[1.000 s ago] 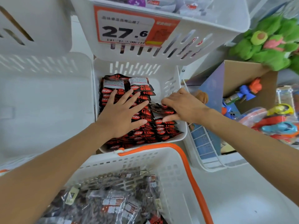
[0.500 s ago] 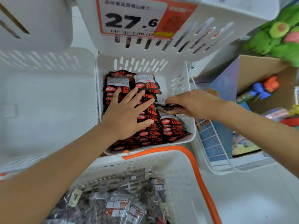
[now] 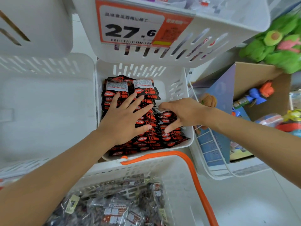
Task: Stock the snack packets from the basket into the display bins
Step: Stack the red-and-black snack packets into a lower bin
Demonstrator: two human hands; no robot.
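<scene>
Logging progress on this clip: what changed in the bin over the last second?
The right hand, pinching a packet half a second ago, has laid it on the right stack and now presses there, thumb spread. The left hand stays flat on the left stack; the basket has not moved.

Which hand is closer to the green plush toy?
Right. The right hand is in the bin's right side, below and left of the green plush toy; the left hand presses packets farther left.
</scene>
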